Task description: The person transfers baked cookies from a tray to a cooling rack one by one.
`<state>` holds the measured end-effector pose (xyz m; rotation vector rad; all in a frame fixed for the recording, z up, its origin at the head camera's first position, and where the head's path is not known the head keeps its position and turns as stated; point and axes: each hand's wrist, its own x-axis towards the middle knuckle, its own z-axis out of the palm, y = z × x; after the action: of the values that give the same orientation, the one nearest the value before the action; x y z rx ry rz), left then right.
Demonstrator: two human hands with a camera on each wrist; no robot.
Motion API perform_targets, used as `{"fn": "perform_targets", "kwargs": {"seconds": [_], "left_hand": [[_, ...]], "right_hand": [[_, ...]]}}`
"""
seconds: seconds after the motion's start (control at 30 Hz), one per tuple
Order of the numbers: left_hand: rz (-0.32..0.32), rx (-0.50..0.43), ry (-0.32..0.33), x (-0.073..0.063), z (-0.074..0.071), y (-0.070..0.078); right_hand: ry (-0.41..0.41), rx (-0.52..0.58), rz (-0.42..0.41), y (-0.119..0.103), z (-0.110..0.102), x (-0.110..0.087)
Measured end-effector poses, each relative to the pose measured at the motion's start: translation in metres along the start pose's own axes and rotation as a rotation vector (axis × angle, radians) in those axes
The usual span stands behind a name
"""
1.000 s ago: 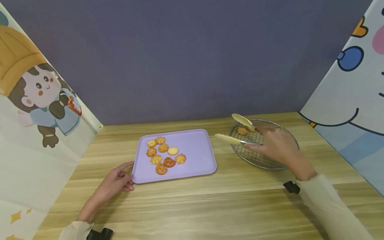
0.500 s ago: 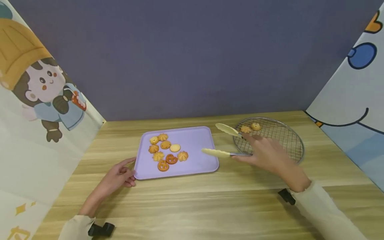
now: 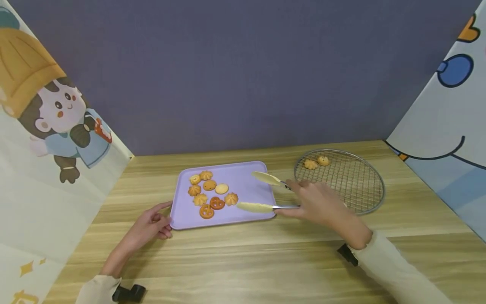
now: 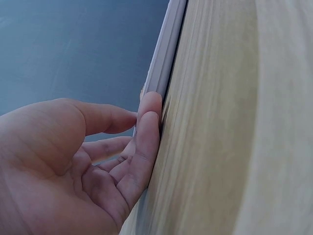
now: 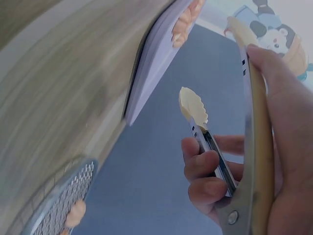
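Observation:
My right hand (image 3: 317, 202) grips metal tongs (image 3: 256, 207) with pale yellow scalloped tips; in the right wrist view the tongs (image 5: 252, 147) are spread, with nothing between their tips. They reach over the right part of a lilac tray (image 3: 247, 181). Several baked pieces lie on its left half, among them a pretzel (image 3: 206, 211), a round pale biscuit (image 3: 222, 188) and a star-shaped cookie (image 3: 231, 199). My left hand (image 3: 146, 226) touches the tray's left edge near the front corner. In the left wrist view, its fingertips (image 4: 148, 120) lie against the tray's rim (image 4: 164, 58).
To the right stands a round wire rack (image 3: 353, 181) bearing a star-shaped cookie (image 3: 310, 164) and another small cookie (image 3: 323, 161). A dark panel (image 3: 243, 76) rises behind the wooden table (image 3: 243, 261), with cartoon-printed side walls left and right.
My right hand has moved left with the tongs, from above the wire rack to over the tray's right side. My left hand stays at the tray edge.

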<state>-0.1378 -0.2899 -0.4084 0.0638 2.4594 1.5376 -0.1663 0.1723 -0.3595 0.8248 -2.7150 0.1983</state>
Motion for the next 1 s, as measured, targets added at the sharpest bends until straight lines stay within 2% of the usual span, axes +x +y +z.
{"fn": "perform_targets", "kwargs": {"seconds": [0.3, 0.6, 1.0], "left_hand": [[-0.004, -0.021, -0.003, 0.002, 0.003, -0.003], [-0.006, -0.009, 0.01, 0.001, 0.0, -0.001], [-0.001, -0.002, 0.002, 0.0, 0.0, 0.0]], "right_hand": [[-0.129, 0.003, 0.038, -0.023, 0.02, 0.013], [-0.066, -0.064, 0.018, -0.043, 0.036, 0.025], [-0.04, -0.102, -0.032, -0.063, 0.045, 0.023]]}}
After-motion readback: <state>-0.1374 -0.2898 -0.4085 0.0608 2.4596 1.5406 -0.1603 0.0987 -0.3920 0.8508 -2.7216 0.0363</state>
